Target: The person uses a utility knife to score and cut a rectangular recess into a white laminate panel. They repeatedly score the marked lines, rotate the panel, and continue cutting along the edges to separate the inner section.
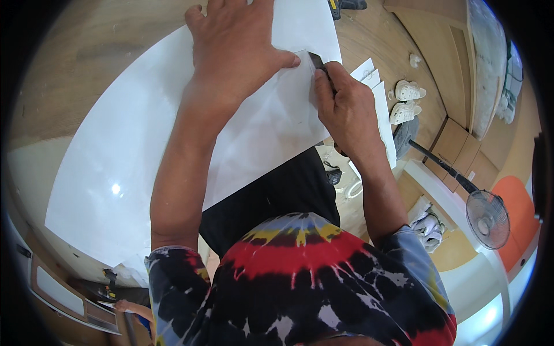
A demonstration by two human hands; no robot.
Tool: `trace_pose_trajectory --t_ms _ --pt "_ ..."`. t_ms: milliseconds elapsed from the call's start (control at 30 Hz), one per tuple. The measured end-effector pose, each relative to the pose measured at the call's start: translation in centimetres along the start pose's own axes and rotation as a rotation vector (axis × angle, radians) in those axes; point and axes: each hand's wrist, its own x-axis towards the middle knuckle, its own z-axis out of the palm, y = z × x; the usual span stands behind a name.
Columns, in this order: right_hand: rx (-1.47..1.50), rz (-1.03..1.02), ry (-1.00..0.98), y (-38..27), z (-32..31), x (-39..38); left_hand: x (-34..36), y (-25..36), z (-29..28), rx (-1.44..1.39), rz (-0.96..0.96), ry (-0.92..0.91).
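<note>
The left grip (234,49) is spread wide and flat on the big white sheet (133,127); it presses but has hold of nothing. Its thumb pokes out to the right. The right grip (349,104) is curled tight around a dark blade tool (315,59).

Going from the left, another person's hand (123,305) has a thin pale thing, past the sheet's near left corner. The sheet's long near edge slants from that corner up to the right. Black cloth (277,184) shows below this edge. The tool is over the sheet, close to its right edge and just beside the left thumb. Its tip points to the far edge and a bit left, and its long way leans the same.

Past the right edge are some white pieces (385,118) and two white shoes (408,92). Next, crumpled cloth (428,228) sits in what looks like a tan box; I cannot tell for sure. Farthest right are a black fan (488,219) and something orange (516,202).
</note>
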Motion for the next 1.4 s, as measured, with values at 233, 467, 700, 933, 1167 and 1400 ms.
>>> trace_pose_trajectory --t_ms 233,467,700,933,1167,1400 --pt "-0.019 -0.028 0.034 -0.2 0.2 0.0 0.2 -0.4 0.8 0.026 -0.009 -0.003" --pt "-0.024 -0.064 0.059 0.0 0.4 0.1 0.2 -0.2 0.4 0.005 -0.002 -0.004" --pt "-0.180 -0.090 -0.010 -0.6 0.0 0.6 0.2 -0.4 0.8 -0.001 0.015 0.027" --pt "-0.247 -0.061 -0.073 -1.2 0.2 0.6 -0.2 0.8 -1.1 -0.069 -0.001 -0.003" --pt "-0.297 -0.151 -0.096 -1.1 0.1 0.9 0.3 -0.1 0.7 -0.001 -0.016 0.001" --pt "-0.217 -0.078 -0.111 -0.7 0.1 1.1 -0.2 0.5 -0.4 -0.036 -0.008 0.007"
